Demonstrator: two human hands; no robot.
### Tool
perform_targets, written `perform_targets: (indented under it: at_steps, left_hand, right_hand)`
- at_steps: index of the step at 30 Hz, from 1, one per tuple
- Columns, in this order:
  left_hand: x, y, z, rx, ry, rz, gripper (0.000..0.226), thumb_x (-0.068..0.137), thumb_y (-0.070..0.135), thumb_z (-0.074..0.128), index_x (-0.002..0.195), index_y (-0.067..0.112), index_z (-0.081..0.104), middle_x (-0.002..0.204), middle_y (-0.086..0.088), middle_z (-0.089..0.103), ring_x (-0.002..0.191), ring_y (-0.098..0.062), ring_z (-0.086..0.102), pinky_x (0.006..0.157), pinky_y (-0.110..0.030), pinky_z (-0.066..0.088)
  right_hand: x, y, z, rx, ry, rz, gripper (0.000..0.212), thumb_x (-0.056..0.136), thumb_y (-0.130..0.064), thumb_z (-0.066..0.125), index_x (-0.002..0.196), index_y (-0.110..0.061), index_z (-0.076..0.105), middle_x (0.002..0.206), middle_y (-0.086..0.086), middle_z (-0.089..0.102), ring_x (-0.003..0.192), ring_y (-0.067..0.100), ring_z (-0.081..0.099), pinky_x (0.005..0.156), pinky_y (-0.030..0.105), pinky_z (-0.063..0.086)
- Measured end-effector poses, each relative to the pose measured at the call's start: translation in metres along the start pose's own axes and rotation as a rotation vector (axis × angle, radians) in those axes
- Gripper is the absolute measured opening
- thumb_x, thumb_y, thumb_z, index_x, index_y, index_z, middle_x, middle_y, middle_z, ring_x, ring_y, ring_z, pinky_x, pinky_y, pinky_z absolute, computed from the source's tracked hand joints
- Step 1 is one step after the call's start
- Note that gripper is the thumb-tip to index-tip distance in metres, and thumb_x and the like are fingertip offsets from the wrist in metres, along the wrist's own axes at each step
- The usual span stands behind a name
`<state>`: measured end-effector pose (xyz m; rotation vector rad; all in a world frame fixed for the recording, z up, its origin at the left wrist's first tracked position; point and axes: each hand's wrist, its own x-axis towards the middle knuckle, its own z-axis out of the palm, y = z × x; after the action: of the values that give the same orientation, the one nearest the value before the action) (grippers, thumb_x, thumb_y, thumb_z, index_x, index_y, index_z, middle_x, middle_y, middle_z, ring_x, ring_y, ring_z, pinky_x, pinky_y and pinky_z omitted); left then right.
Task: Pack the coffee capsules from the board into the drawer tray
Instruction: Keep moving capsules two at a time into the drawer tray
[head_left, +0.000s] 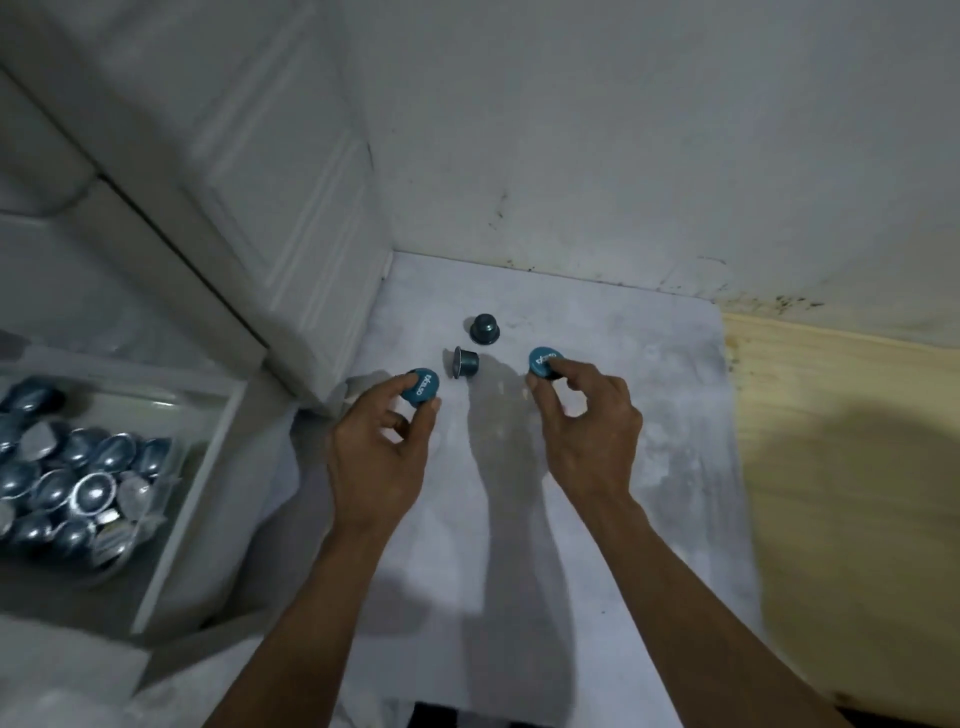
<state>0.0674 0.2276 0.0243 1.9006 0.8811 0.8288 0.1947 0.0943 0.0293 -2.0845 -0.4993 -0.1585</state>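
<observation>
Holding: left hand (382, 431) and right hand (582, 410) each pinch a capsule
Packed: drawer tray (182, 499) at 9 o'clock, heaped
Left: two capsules (475, 345) at 12 o'clock on board (597, 519)

Stained white wall (623, 130), seemingly panelled cabinet door (270, 182).

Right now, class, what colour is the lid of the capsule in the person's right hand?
Teal-blue with white lettering on the capsule pinched by the right hand, shown in the head view.

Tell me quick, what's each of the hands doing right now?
Left hand: pinching a blue capsule.
Right hand: pinching another blue capsule.
</observation>
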Motion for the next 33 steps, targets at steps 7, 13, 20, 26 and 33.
perform_targets:
  at_steps: [7,13,20,26,33]
  left_hand:
    - [-0.028,0.083,-0.090,0.016,0.034,0.031,0.025,0.078,0.014,0.079,0.101,0.021,0.072,0.081,0.025,0.063,0.063,-0.005,0.061,0.053,-0.008,0.043]
    - [-0.025,0.092,-0.206,0.105,0.004,0.098,0.025,0.075,0.024,0.082,0.097,0.028,0.071,0.067,0.008,0.067,0.060,-0.007,0.063,0.056,-0.013,0.047]
    - [0.000,0.047,-0.371,0.236,-0.092,0.089,0.023,0.074,0.025,0.083,0.094,0.026,0.071,0.064,0.017,0.062,0.068,0.010,0.061,0.057,-0.002,0.042]
    - [0.044,0.000,-0.449,0.297,-0.162,0.023,0.023,0.069,0.022,0.086,0.088,0.019,0.073,0.054,0.021,0.055,0.053,0.008,0.058,0.052,-0.004,0.040]
    - [0.105,-0.059,-0.433,0.351,-0.302,0.025,0.025,0.070,0.026,0.085,0.090,0.019,0.072,0.057,0.014,0.055,0.046,-0.002,0.053,0.050,-0.018,0.040]
  right_hand:
    - [-0.035,-0.099,-0.050,0.099,-0.064,-0.072,0.022,0.080,-0.030,0.079,0.100,-0.023,0.073,0.085,-0.015,0.060,0.083,0.010,0.061,0.070,0.002,0.039]
    - [-0.081,-0.187,-0.045,0.158,-0.131,-0.131,0.028,0.078,-0.039,0.077,0.100,-0.022,0.073,0.089,-0.003,0.071,0.080,0.006,0.064,0.069,0.016,0.047]
    - [-0.144,-0.281,0.021,0.178,-0.237,-0.142,0.021,0.080,-0.033,0.078,0.098,-0.024,0.073,0.083,-0.008,0.070,0.075,0.004,0.064,0.064,0.008,0.044]
    - [-0.182,-0.328,0.081,0.168,-0.280,-0.099,0.018,0.077,-0.023,0.081,0.093,-0.022,0.074,0.078,-0.016,0.068,0.074,0.006,0.064,0.060,0.009,0.044]
    - [-0.173,-0.326,0.153,0.089,-0.368,-0.097,0.016,0.075,-0.016,0.083,0.089,-0.017,0.074,0.079,-0.014,0.068,0.076,-0.002,0.063,0.065,0.003,0.044]
